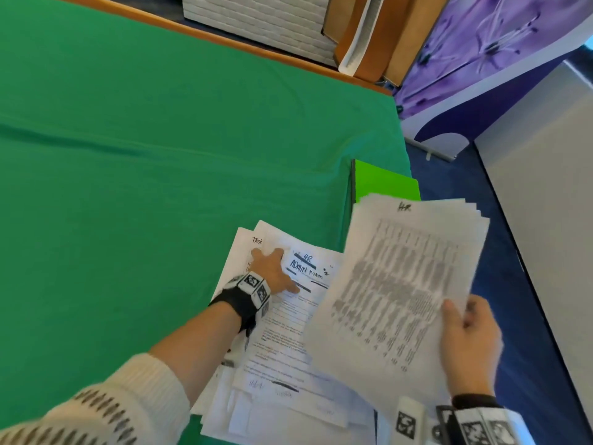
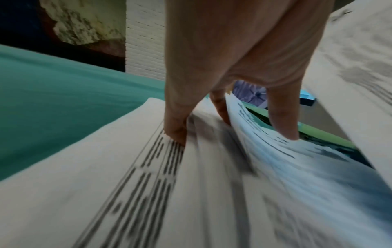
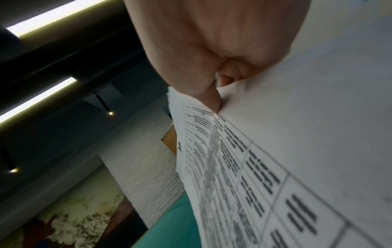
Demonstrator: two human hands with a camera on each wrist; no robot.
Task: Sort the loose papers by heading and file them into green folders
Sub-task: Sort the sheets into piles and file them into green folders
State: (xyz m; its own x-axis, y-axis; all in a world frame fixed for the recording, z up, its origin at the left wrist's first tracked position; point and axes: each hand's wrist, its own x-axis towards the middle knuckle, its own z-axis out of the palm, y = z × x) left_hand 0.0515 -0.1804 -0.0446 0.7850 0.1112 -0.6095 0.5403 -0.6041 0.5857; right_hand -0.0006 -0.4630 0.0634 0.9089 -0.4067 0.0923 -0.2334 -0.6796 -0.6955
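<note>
A pile of loose papers (image 1: 282,364) lies on the green cloth at the near edge. Its top sheet (image 1: 308,268) is headed "HR ADMIN FORM" by hand. My left hand (image 1: 272,268) rests on that pile with fingers spread and straight; in the left wrist view, where the left hand (image 2: 231,132) fills the frame, one sheet (image 2: 254,134) curls up between a finger and the thumb. My right hand (image 1: 462,319) grips a stack of table-printed sheets (image 1: 401,284) marked "HR" by its lower right corner, raised over a bright green folder (image 1: 385,184). The right wrist view shows the thumb (image 3: 214,99) clamped on that stack (image 3: 275,151).
The green cloth (image 1: 160,155) covers the table, bare to the left and back. The folder sits at the table's right edge, above blue floor (image 1: 465,220). Boards (image 1: 369,33) and a purple banner (image 1: 497,43) lean beyond the far corner. A grey panel (image 1: 545,203) stands at right.
</note>
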